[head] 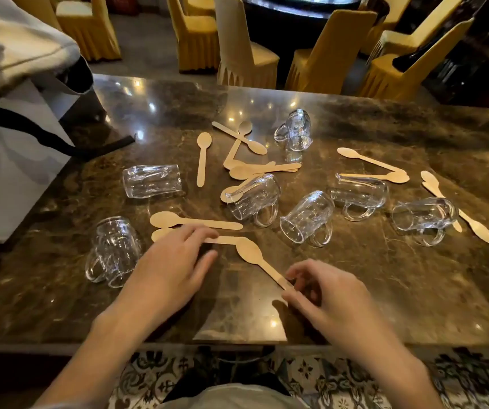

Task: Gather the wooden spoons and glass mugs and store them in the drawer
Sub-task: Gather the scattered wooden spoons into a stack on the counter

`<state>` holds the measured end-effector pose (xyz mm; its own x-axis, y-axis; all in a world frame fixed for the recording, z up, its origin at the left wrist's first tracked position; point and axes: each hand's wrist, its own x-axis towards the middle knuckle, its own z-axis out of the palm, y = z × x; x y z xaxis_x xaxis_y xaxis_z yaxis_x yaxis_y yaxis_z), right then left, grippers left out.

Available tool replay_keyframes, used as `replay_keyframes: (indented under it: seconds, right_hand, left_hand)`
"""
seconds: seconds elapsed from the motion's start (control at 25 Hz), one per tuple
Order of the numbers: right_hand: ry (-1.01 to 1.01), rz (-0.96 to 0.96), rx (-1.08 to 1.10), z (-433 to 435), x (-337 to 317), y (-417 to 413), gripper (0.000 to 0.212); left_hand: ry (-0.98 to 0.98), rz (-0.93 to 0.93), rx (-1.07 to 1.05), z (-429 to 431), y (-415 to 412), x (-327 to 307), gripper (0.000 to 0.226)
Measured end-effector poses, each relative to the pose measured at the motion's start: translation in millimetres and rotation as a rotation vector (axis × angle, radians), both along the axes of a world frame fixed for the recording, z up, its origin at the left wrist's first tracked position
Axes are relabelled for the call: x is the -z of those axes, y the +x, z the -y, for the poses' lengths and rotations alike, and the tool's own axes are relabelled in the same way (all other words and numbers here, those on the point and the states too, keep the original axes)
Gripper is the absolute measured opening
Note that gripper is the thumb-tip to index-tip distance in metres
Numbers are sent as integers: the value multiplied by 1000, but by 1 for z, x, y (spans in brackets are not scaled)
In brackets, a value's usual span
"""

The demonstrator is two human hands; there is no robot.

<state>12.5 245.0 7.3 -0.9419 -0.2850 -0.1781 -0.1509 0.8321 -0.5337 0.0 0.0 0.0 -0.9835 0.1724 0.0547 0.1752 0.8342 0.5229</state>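
Several wooden spoons and several clear glass mugs lie scattered on a dark marble table [385, 276]. My left hand [175, 267] rests fingers-down on a flat wooden spoon [225, 240], just below another spoon [190, 221]. My right hand [323, 293] pinches the handle end of a third spoon [255, 256] whose bowl points up and left. A mug [113, 252] lies on its side left of my left hand. More mugs lie at the middle [255, 202] [308, 219] and right [423, 219]. No drawer is in view.
A white bag with a black strap [16, 149] stands on the table's left end. Yellow-covered chairs [246, 54] line the far side. Patterned floor tiles [311, 376] show below the table's near edge.
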Motion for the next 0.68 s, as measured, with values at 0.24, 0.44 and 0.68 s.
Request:
replay_keyframes:
  seconds: [0.24,0.44,0.68]
  right_hand:
    - [104,-207,91,11,18,1,26]
    - [124,-234,34,4,22,-2,19]
    - [106,-260,-81,2,21,2,12]
  left_hand:
    - [-247,-41,-142,-6,-22,19,35]
    - [-442,-60,-118,5,-28,14,30]
    - [-509,-85,4,4,-30,10,22]
